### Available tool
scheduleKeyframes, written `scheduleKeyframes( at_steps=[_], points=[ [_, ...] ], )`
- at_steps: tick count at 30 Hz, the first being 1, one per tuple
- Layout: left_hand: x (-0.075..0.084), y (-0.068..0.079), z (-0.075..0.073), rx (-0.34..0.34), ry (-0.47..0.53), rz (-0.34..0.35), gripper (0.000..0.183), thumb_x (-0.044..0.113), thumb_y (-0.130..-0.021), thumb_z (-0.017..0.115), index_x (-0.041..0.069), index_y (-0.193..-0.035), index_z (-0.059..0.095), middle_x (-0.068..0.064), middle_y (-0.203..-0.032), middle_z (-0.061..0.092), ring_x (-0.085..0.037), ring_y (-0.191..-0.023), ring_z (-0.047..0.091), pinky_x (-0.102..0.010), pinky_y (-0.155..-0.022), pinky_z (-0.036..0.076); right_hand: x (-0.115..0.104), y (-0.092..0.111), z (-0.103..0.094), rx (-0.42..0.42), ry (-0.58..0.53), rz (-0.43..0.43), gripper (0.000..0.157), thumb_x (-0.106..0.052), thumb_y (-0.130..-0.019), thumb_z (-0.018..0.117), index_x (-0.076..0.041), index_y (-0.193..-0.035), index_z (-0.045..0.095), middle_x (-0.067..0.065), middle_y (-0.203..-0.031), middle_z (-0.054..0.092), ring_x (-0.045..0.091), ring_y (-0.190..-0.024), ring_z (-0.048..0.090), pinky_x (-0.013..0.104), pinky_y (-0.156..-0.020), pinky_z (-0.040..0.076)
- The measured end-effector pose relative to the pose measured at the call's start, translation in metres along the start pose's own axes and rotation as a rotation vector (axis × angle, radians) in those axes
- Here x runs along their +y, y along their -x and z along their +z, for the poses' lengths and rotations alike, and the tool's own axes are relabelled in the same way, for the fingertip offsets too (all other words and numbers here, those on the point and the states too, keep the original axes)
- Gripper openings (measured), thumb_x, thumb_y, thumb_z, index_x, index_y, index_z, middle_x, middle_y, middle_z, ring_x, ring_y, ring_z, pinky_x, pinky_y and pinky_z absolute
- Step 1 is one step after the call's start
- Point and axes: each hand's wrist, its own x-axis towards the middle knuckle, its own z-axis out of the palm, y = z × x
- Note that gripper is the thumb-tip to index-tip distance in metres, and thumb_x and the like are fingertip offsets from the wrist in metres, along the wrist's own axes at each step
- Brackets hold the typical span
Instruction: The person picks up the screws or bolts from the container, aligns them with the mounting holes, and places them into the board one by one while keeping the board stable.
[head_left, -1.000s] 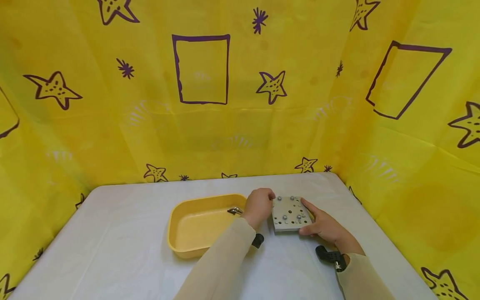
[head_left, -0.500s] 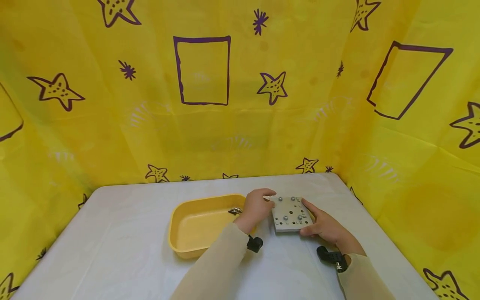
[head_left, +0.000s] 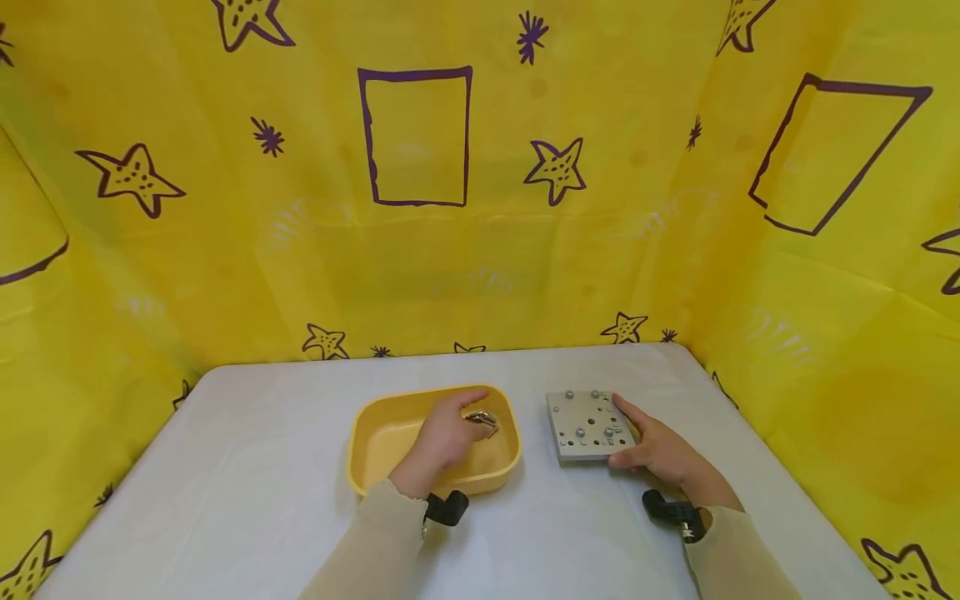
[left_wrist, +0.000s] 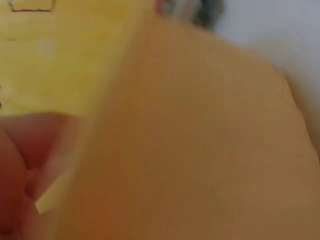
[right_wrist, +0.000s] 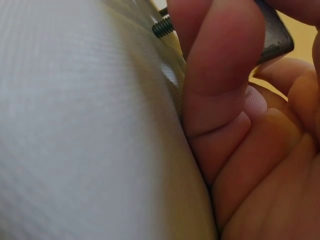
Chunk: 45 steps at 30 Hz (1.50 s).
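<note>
My left hand (head_left: pixel 446 435) reaches over the yellow plastic tray (head_left: pixel 360 450), thumb and forefinger apart around small shiny metal parts (head_left: pixel 482 419) at its right end. Blur covers much of the left wrist view, where some fingers (left_wrist: pixel 30 150) show at the left edge. On the right, my right hand (head_left: pixel 660 448) grips a square metal plate (head_left: pixel 581 417) by its right side, thumb at the near corner and a finger at the far one. Several bolts and holes dot the plate's top. Beneath it, a threaded bolt end (right_wrist: pixel 162 27) sticks out in the right wrist view.
A white-covered table (head_left: pixel 247 467) carries the tray and the plate. Yellow cloth (head_left: pixel 420 275) with star and frame drawings stands along the back and both sides. A black wrist camera (head_left: pixel 447 508) sits on the left wrist, another (head_left: pixel 667 510) on the right.
My left hand has left the plate's left edge and moved left over the tray, its thumb and forefinger now near the metal parts. My right hand keeps its grip on the plate.
</note>
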Motion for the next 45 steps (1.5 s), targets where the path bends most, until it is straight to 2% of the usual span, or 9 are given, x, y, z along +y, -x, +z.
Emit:
scheduleKeyframes(
  at_steps=[3, 8, 18, 23, 28, 36, 38, 42, 45],
  points=[
    [-0.011, -0.006, 0.002, -0.053, -0.109, 0.062, 0.054, 0.002, -0.084, 0.076, 0.009, -0.135, 0.062, -0.011, -0.138, 0.057, -0.032, -0.133, 0.045, -0.049, -0.108, 0.035, 0.002, 0.001, -0.001, 0.0, -0.013, 0.002, 0.119, -0.037, -0.068, 0.091, -0.028, -0.161, 0.017, 0.019, -0.162, 0.016, 0.039, -0.131, 0.029, 0.066, -0.11, 0.007],
    [-0.024, -0.013, 0.006, -0.121, -0.191, 0.102, 0.051, 0.002, -0.084, 0.076, 0.011, -0.134, 0.065, -0.007, -0.134, 0.06, -0.029, -0.13, 0.048, -0.047, -0.106, 0.037, 0.003, 0.001, -0.001, -0.005, -0.056, 0.002, 0.12, -0.033, -0.068, 0.092, -0.026, -0.161, 0.017, 0.019, -0.162, 0.014, 0.039, -0.133, 0.027, 0.065, -0.111, 0.004],
    [-0.033, -0.022, 0.003, -0.221, -0.259, 0.158, 0.047, 0.002, -0.087, 0.073, 0.011, -0.132, 0.066, -0.003, -0.126, 0.066, -0.026, -0.126, 0.052, -0.045, -0.107, 0.036, 0.004, 0.0, 0.0, 0.005, -0.038, -0.01, 0.12, -0.036, -0.068, 0.092, -0.027, -0.161, 0.017, 0.017, -0.162, 0.018, 0.038, -0.131, 0.029, 0.065, -0.111, 0.006],
    [-0.035, -0.026, 0.005, -0.275, -0.377, 0.233, 0.049, 0.002, -0.085, 0.07, 0.012, -0.133, 0.065, 0.0, -0.129, 0.064, -0.024, -0.129, 0.05, -0.043, -0.109, 0.035, 0.002, 0.001, 0.001, 0.008, -0.034, -0.005, 0.12, -0.036, -0.067, 0.092, -0.027, -0.161, 0.018, 0.018, -0.161, 0.019, 0.038, -0.129, 0.031, 0.065, -0.111, 0.007],
    [-0.036, -0.028, 0.01, -0.281, -0.461, 0.302, 0.048, 0.001, -0.083, 0.067, 0.012, -0.13, 0.067, 0.0, -0.127, 0.065, -0.022, -0.125, 0.053, -0.04, -0.107, 0.037, 0.002, 0.001, 0.001, 0.006, -0.038, -0.009, 0.12, -0.036, -0.067, 0.092, -0.025, -0.161, 0.018, 0.018, -0.16, 0.02, 0.038, -0.127, 0.032, 0.065, -0.111, 0.007],
    [-0.037, -0.03, 0.011, -0.274, -0.493, 0.363, 0.035, -0.002, -0.085, 0.068, 0.007, -0.118, 0.073, 0.0, -0.11, 0.071, -0.018, -0.108, 0.061, -0.035, -0.099, 0.045, 0.003, 0.0, 0.0, 0.006, -0.023, -0.011, 0.12, -0.039, -0.068, 0.091, -0.027, -0.161, 0.017, 0.018, -0.16, 0.02, 0.038, -0.13, 0.031, 0.065, -0.111, 0.007],
    [-0.037, -0.031, 0.012, -0.288, -0.545, 0.415, 0.032, -0.002, -0.085, 0.07, 0.008, -0.115, 0.075, 0.001, -0.106, 0.071, -0.015, -0.102, 0.062, -0.032, -0.095, 0.047, 0.003, 0.0, 0.001, 0.005, -0.025, -0.012, 0.12, -0.038, -0.068, 0.091, -0.027, -0.161, 0.017, 0.018, -0.16, 0.02, 0.038, -0.13, 0.031, 0.065, -0.111, 0.007],
    [-0.038, -0.032, 0.013, -0.341, -0.666, 0.599, 0.024, 0.0, -0.084, 0.074, 0.01, -0.106, 0.076, -0.002, -0.102, 0.066, -0.015, -0.093, 0.058, -0.026, -0.088, 0.048, 0.002, 0.001, 0.001, 0.002, -0.037, -0.02, 0.12, -0.036, -0.068, 0.092, -0.024, -0.161, 0.017, 0.019, -0.16, 0.019, 0.039, -0.131, 0.03, 0.065, -0.111, 0.006],
    [-0.038, -0.032, 0.013, -0.349, -0.715, 0.651, 0.017, 0.003, -0.085, 0.075, 0.012, -0.099, 0.078, 0.0, -0.099, 0.064, -0.014, -0.092, 0.057, -0.023, -0.087, 0.047, 0.002, 0.001, 0.0, 0.003, -0.042, -0.02, 0.12, -0.035, -0.068, 0.092, -0.024, -0.161, 0.017, 0.019, -0.16, 0.02, 0.038, -0.131, 0.03, 0.065, -0.111, 0.005]
  ],
)
